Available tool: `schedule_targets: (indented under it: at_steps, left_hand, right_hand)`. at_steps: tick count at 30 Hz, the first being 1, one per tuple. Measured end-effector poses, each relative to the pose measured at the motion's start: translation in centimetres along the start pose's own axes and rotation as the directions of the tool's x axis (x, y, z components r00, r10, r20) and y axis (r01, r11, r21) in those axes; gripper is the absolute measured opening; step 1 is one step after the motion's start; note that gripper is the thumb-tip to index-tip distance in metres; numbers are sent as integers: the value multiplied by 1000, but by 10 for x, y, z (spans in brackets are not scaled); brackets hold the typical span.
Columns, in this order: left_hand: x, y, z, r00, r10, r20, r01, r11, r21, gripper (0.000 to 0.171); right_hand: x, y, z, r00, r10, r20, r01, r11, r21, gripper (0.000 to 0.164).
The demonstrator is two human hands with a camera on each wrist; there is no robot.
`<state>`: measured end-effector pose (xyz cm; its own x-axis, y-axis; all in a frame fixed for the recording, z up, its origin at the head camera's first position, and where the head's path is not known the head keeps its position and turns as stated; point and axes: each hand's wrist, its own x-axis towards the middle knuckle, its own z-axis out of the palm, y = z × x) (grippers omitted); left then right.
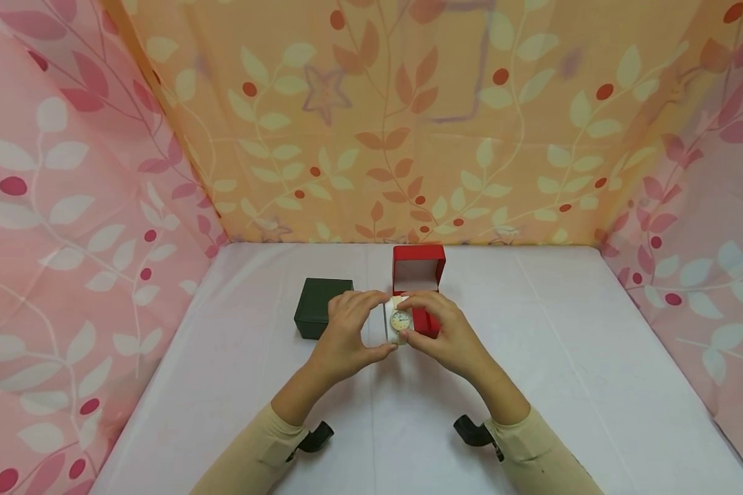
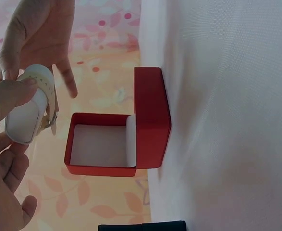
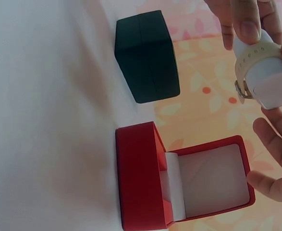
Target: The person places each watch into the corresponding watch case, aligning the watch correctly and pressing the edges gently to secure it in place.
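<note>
Item: wristwatch (image 1: 400,321), pale round dial, cream strap (image 3: 252,57), metal buckle (image 3: 245,90); fastened round a white cushion (image 2: 21,121); centre of the head view, dial face up, raised over the worktop (image 1: 569,405).

Item: my left hand (image 1: 347,337), left of centre; thumb and forefinger parted in a wide curve, gripping the cushion and strap ends. In the right wrist view, upper right, its thumb lies at the strap.

Item: my right hand (image 1: 448,332), right of centre; fingers and thumb bent closer together, pinching the watch from its right side.

Item: red box (image 2: 152,118), just beyond my right fingers in the head view, lid (image 1: 418,252) raised, pale lining.

Item: dark green box (image 1: 324,300), left of centre, closed, partly behind my left hand.

Item: two beige sleeves, lower edge, each with a black device (image 1: 472,432) at the cuff.

Item: orange leaf-patterned cloth (image 1: 334,155), across the top; pink cloth (image 1: 31,275) at left, another at right.
</note>
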<state>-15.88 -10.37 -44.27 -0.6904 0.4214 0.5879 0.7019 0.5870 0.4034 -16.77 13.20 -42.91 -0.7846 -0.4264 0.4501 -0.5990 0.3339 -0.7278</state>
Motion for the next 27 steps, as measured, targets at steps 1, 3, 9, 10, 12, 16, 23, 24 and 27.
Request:
schedule_targets:
  at_steps: [1,3,9,10,12,16,23,24,27]
  left_hand:
    - [1,1,0,1000,-1,1,1,1000,-5,81]
    - [2,2,0,1000,-2,2,2,1000,-17,81]
    - [3,3,3,1000,-9,-1,9,998,-57,81]
    - [3,3,2,1000,-11,-1,11,998,-63,81]
    - [3,4,1,1000,-18,0,18,997,-71,81]
    - [1,6,-2,999,-32,0,32,997,-76,81]
    - [0,7,-5,999,-46,3,46,995,-94,81]
    - [0,7,-5,999,-47,2,47,994,-96,80]
    - [1,8,-6,999,-47,-1,47,994,-101,80]
  right_hand:
    - [0,1,-1,1000,-8,6,8,1000,-11,42]
    - [0,2,-5,1000,-22,18,23,999,-27,45]
    - [0,4,-14,998,-37,58,39,998,-39,56]
    - [0,4,-15,997,-39,64,41,998,-41,59]
    - [0,3,-18,996,-40,81,44,998,-47,62]
    - [0,4,-21,991,-43,124,49,998,-47,68]
    - [-2,7,-25,983,-22,180,32,998,-57,79]
    - [-2,7,-25,983,-21,182,32,998,-58,81]
    - [-2,9,-25,983,-26,182,39,997,-69,84]
